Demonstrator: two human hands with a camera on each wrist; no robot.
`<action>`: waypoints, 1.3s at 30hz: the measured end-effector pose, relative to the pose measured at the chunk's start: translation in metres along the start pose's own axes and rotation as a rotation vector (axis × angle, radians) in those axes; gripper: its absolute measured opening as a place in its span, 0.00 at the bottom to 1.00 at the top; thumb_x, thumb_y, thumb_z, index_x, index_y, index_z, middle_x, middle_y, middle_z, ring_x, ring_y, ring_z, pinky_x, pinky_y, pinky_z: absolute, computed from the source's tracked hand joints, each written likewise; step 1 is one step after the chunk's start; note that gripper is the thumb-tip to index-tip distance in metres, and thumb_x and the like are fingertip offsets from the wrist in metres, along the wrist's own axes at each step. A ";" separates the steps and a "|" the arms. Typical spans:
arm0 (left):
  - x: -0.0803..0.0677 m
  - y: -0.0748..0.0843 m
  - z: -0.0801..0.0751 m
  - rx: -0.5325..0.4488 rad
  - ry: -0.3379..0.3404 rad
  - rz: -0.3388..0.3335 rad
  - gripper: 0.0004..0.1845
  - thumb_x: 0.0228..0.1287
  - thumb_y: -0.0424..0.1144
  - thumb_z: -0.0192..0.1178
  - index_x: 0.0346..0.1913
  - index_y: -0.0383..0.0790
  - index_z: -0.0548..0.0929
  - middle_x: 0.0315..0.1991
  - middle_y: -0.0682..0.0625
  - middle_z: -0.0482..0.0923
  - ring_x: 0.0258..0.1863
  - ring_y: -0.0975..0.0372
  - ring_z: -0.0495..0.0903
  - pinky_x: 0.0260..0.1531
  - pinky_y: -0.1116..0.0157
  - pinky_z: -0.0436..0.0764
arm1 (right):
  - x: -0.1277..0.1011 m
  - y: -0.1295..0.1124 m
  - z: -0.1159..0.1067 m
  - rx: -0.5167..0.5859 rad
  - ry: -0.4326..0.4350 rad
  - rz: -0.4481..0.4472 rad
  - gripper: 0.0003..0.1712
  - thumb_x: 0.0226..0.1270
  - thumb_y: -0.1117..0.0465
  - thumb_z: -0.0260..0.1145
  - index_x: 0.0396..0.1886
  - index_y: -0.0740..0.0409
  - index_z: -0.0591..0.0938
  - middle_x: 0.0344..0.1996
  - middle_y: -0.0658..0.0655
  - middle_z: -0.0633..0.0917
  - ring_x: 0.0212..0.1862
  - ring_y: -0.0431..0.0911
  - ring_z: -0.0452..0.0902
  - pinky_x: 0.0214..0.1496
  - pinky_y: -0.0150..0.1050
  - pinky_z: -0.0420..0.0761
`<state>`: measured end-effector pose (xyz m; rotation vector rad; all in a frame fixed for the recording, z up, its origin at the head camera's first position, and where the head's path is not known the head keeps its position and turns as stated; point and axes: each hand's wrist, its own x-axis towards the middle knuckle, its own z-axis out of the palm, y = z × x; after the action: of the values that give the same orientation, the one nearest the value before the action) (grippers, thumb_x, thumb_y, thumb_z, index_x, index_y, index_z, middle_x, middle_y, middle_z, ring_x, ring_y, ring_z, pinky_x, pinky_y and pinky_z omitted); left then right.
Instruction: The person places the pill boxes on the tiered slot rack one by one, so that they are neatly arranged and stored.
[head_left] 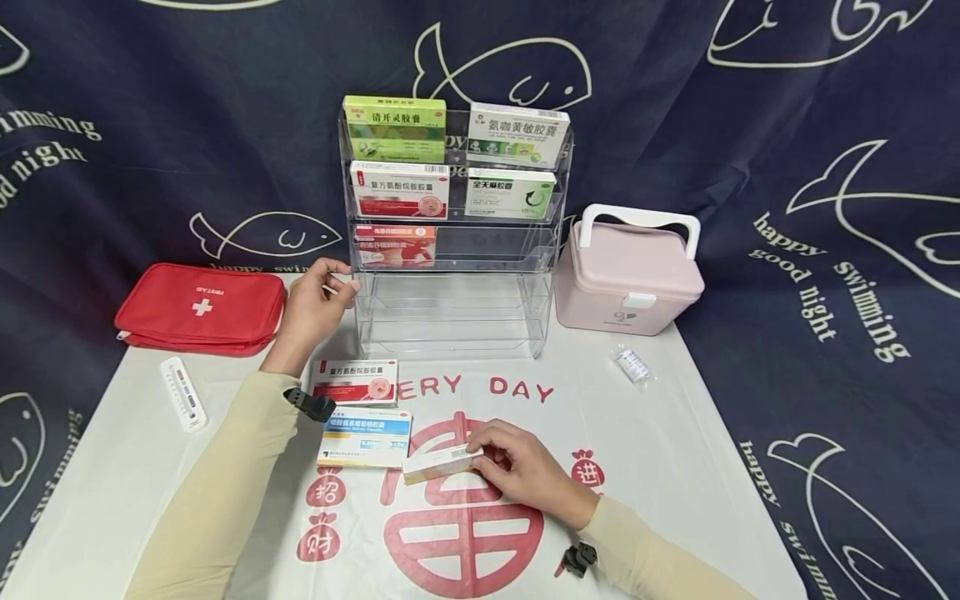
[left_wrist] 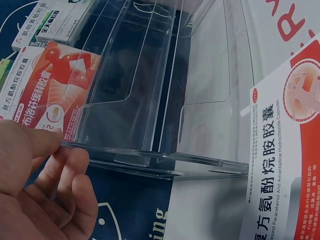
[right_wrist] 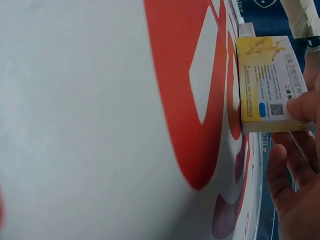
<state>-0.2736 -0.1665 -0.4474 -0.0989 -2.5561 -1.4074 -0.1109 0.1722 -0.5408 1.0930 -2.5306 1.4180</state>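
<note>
Left hand (head_left: 311, 310): fingers loosely curled, touching clear rack (head_left: 450, 317) edge, holding nothing.
Right hand (head_left: 528, 471): pinching yellow box (head_left: 438, 464) on cloth (head_left: 675, 467).

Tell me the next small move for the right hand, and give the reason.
Probably lift the yellow box off the mat toward the clear rack. The right hand already pinches it at one end, and the rack's third tier has bare room beside the orange box.

Person, two arms: long cream sleeves to the wrist on both. Bare left hand (head_left: 311, 312) and right hand (head_left: 525, 471). Small black clip-like mount, possibly a camera fitting, at each wrist.
</note>
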 end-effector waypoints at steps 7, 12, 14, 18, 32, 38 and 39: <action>-0.001 -0.001 0.000 -0.005 0.003 -0.010 0.13 0.73 0.36 0.63 0.54 0.36 0.76 0.34 0.42 0.79 0.30 0.49 0.82 0.24 0.65 0.72 | 0.001 0.002 -0.001 0.004 -0.019 -0.037 0.15 0.67 0.69 0.71 0.49 0.49 0.82 0.49 0.43 0.83 0.34 0.39 0.73 0.29 0.37 0.77; 0.000 0.001 0.001 -0.012 0.001 -0.013 0.13 0.73 0.36 0.63 0.54 0.36 0.76 0.35 0.42 0.79 0.30 0.49 0.82 0.24 0.66 0.72 | 0.003 0.001 -0.001 0.000 -0.030 -0.039 0.14 0.68 0.67 0.70 0.48 0.47 0.82 0.47 0.41 0.83 0.34 0.40 0.73 0.30 0.38 0.77; 0.000 0.001 0.001 -0.011 0.001 -0.017 0.13 0.73 0.36 0.63 0.54 0.36 0.76 0.35 0.42 0.79 0.30 0.50 0.82 0.25 0.65 0.72 | 0.003 0.001 -0.002 0.007 -0.033 -0.027 0.13 0.69 0.67 0.70 0.48 0.46 0.82 0.46 0.41 0.83 0.33 0.40 0.73 0.30 0.38 0.78; 0.000 0.001 0.000 0.000 0.002 -0.023 0.13 0.73 0.37 0.63 0.55 0.37 0.76 0.35 0.43 0.79 0.28 0.55 0.80 0.25 0.64 0.72 | 0.008 0.004 -0.009 0.077 -0.022 -0.001 0.13 0.67 0.69 0.71 0.47 0.50 0.84 0.44 0.46 0.84 0.31 0.41 0.75 0.27 0.38 0.78; 0.000 0.000 -0.001 0.013 0.000 -0.030 0.13 0.73 0.37 0.63 0.55 0.37 0.76 0.35 0.43 0.80 0.28 0.57 0.80 0.25 0.65 0.73 | 0.102 0.011 -0.126 0.049 0.106 0.159 0.13 0.66 0.66 0.71 0.49 0.61 0.85 0.49 0.55 0.86 0.33 0.52 0.81 0.34 0.36 0.82; 0.000 0.001 -0.001 -0.009 -0.008 -0.031 0.13 0.72 0.37 0.63 0.54 0.37 0.76 0.35 0.43 0.79 0.30 0.50 0.82 0.24 0.65 0.73 | 0.163 0.011 -0.180 0.005 0.257 0.138 0.14 0.66 0.69 0.72 0.50 0.65 0.84 0.42 0.60 0.87 0.33 0.52 0.80 0.32 0.31 0.78; 0.000 0.001 -0.001 -0.012 -0.009 -0.030 0.13 0.72 0.37 0.64 0.54 0.37 0.76 0.35 0.43 0.80 0.30 0.50 0.82 0.24 0.65 0.73 | 0.171 0.010 -0.186 -0.006 0.284 0.128 0.14 0.66 0.69 0.72 0.50 0.65 0.85 0.41 0.60 0.87 0.33 0.51 0.79 0.32 0.31 0.78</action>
<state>-0.2729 -0.1672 -0.4460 -0.0698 -2.5672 -1.4356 -0.2993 0.2220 -0.3793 0.6808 -2.4343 1.4731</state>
